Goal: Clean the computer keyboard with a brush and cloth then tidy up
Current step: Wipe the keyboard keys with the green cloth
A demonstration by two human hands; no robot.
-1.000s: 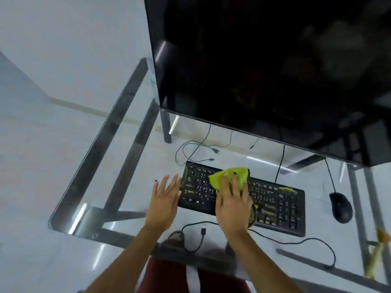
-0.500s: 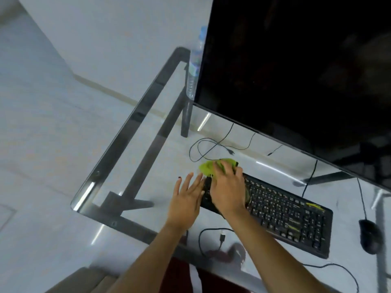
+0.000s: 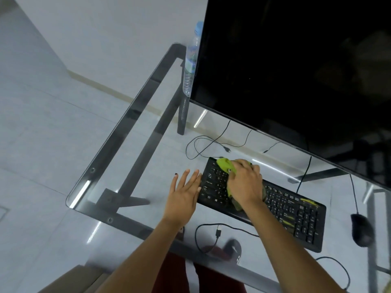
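Note:
A black keyboard (image 3: 296,216) lies on the glass desk (image 3: 135,178), angled down to the right. My right hand (image 3: 245,182) presses a bright green cloth (image 3: 225,164) onto the keyboard's left part; the cloth sticks out past my fingertips at the top left corner and shows again under my palm. My left hand (image 3: 183,194) rests flat on the glass with fingers spread, its edge touching the keyboard's left end. No brush is in view.
A large dark monitor (image 3: 296,70) fills the upper right. A clear water bottle (image 3: 190,60) stands behind its left edge. A black mouse (image 3: 361,229) sits right of the keyboard. Loose cables (image 3: 207,144) and a USB plug (image 3: 218,231) lie on the glass.
My right hand slid the cloth from the keyboard's middle to its left end and now sits over the left keys. My left hand stayed by the keyboard's left edge. The camera view shifted.

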